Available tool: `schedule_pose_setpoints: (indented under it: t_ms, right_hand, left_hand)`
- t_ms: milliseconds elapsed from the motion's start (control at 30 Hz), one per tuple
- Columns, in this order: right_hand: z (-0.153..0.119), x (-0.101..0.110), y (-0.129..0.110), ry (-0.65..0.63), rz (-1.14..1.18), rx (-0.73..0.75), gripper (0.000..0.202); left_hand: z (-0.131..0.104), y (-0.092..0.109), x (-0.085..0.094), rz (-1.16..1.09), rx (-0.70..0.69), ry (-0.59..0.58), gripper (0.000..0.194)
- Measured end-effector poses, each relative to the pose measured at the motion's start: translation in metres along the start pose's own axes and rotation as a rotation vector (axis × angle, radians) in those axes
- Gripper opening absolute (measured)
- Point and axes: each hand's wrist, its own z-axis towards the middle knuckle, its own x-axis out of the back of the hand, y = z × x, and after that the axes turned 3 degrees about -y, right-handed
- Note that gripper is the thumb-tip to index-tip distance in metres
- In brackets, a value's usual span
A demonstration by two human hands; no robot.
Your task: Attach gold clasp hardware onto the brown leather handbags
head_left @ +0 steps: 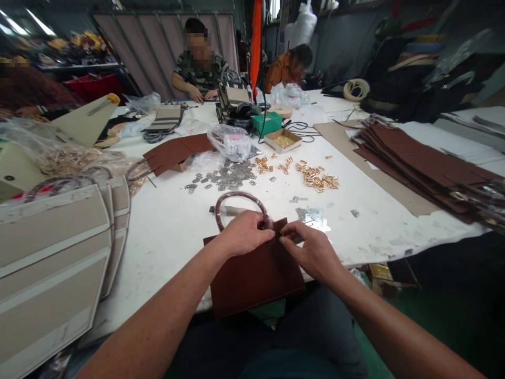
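A reddish-brown leather panel [256,279] lies over the table's front edge and my lap. Its round handle [240,195], wrapped in clear plastic, stands up at the panel's far edge. My left hand [246,231] is closed on the panel's upper edge beside the handle's right end. Just right of it, the thumb and index finger of my right hand [307,245] pinch something small and dark at the panel's top right corner; the fingers partly hide it. Flat silver plates [313,217] lie beyond my right hand.
Gold fittings [317,178] and silver pieces [232,175] are scattered mid-table, near an open box [282,141] and a green box [267,123]. Beige panels [51,263] stand at left; brown panels [426,163] are stacked at right. Two people sit across the table.
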Motion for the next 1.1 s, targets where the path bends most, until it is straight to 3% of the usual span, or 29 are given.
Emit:
schedule_pose_setpoints:
  t_ms: [200,667,933,1000,1100]
  right_hand:
    - [0.003,0.001,-0.006,-0.072,-0.049,0.038,0.007]
    - [0.001,-0.008,-0.006,0.012,-0.051,-0.026,0.011]
    - [0.011,-0.002,-0.011,-0.053,0.04,-0.121,0.007]
    - [0.013,0.002,-0.009,-0.057,-0.033,-0.12,0.016]
    - [0.018,0.006,-0.001,0.013,-0.161,-0.076,0.046]
  left_hand:
    - [0.004,-0.005,-0.006,0.038,0.079,-0.027,0.015]
    - [-0.002,-0.003,-0.004,0.02,0.003,-0.03,0.018]
    - [-0.01,-0.003,-0.005,0.032,-0.024,0.002,0.02]
    - [-0.011,-0.005,-0.003,0.009,-0.066,-0.014,0.023]
    - [-0.013,-0.007,0.003,-0.012,-0.089,-0.025,0.026]
